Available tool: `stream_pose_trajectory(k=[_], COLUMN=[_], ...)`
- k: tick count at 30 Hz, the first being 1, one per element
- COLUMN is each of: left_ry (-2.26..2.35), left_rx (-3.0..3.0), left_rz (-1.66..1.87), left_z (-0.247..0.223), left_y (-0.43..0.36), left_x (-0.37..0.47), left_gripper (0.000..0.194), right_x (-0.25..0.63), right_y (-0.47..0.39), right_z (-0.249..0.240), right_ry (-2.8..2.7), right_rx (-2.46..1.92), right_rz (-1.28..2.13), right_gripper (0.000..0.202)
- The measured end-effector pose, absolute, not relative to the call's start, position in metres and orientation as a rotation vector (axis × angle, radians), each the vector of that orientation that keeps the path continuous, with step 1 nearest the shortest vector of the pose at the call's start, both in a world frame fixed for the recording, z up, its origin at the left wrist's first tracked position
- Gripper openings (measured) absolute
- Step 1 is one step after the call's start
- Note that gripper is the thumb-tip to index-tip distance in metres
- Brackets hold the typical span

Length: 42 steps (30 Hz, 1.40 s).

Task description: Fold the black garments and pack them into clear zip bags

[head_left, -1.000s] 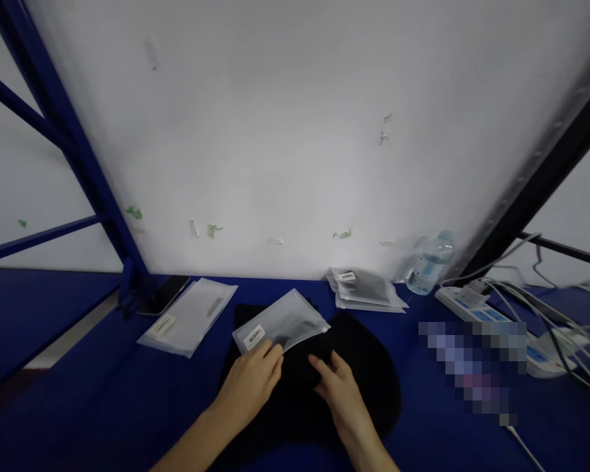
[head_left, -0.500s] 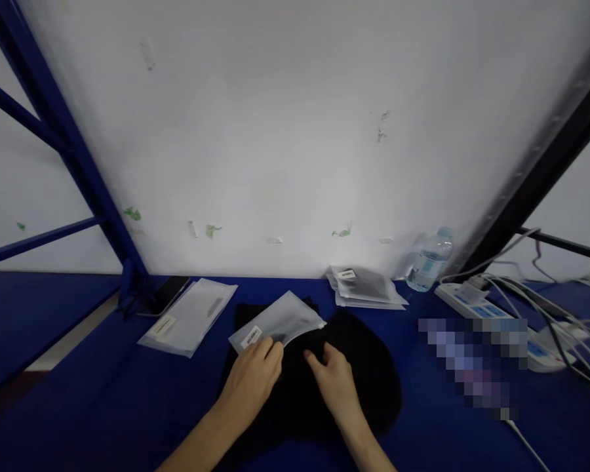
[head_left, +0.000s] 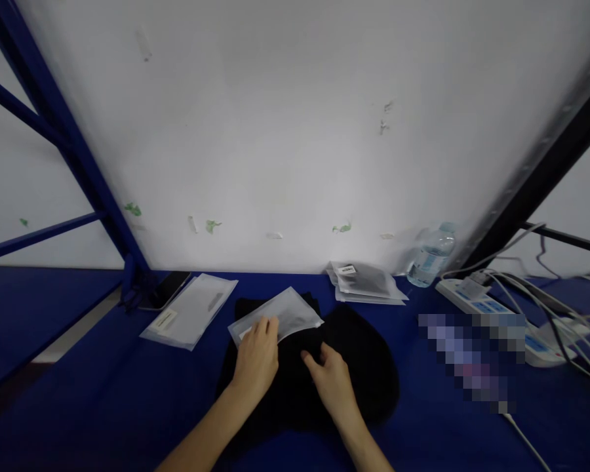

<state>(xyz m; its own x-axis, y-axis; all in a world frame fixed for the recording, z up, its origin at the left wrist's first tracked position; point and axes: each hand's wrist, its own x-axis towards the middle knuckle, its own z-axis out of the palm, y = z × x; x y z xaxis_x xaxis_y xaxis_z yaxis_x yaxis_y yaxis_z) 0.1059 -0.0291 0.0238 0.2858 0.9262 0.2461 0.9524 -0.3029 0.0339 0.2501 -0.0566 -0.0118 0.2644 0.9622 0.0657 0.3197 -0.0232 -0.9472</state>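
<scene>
A translucent zip bag (head_left: 290, 308) lies slanted on a black cloth item (head_left: 364, 354) in front of me. My left hand (head_left: 255, 357) is closed on the bag's near edge, its curled fingers covering most of the white label. Close by on the right, my right hand (head_left: 332, 377) grips the black cloth just below the bag's mouth, thumb and fingers bent into it. Dark fabric hides the fingertips, and I cannot make out how much of it lies inside the bag.
On the left lie a flat translucent bag (head_left: 191, 311) and a dark phone (head_left: 170, 288). Stacked zip bags (head_left: 368, 283) sit by the wall. A water bottle (head_left: 430, 259), a power strip (head_left: 486, 308) with cables and a blurred-out object (head_left: 465, 360) are at right.
My left hand has shifted slightly up along the bag's edge and now covers more of the label. My right hand stays nearly in place on the black cloth.
</scene>
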Motion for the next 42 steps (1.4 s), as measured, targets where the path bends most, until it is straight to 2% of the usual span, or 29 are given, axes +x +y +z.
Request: stream_pose_trajectory(k=[7, 11, 19, 24, 29, 33, 42], left_ry=[-1.573, -1.435, -1.272, -1.328, -1.318, -1.275, -1.222], left_rx=[-2.484, -2.65, -2.816, -2.824, -2.899, -2.949, -3.029], left_rz=[-0.148, -0.29, -0.581, -0.641, -0.531, -0.451, -0.307], left_z=[0.031, 0.029, 0.03, 0.012, 0.001, -0.001, 0.014], left_y=[-0.046, -0.054, -0.05, -0.046, -0.055, -0.061, -0.062], left_x=[0.099, 0.099, 0.097, 0.085, 0.067, 0.059, 0.061], left_gripper=[0.039, 0.051, 0.045, 0.048, 0.049, 0.049, 0.04], right_x=[0.252, 0.248, 0.215, 0.21, 0.265, 0.311, 0.313], right_y=[-0.054, -0.053, -0.035, -0.034, -0.043, -0.03, -0.003], right_z=[-0.016, -0.021, -0.011, -0.011, 0.0, 0.012, 0.0], right_ry=[-1.117, -1.044, -0.964, -1.052, -1.373, -1.298, -1.405], right_rx=[-1.438, -1.435, -1.178, -1.2, -1.344, -1.613, -1.604], right_rz=[1.002, 1.012, 1.111, 1.085, 1.163, 0.85, 0.923], right_gripper=[0.029, 0.03, 0.032, 0.038, 0.03, 0.026, 0.03])
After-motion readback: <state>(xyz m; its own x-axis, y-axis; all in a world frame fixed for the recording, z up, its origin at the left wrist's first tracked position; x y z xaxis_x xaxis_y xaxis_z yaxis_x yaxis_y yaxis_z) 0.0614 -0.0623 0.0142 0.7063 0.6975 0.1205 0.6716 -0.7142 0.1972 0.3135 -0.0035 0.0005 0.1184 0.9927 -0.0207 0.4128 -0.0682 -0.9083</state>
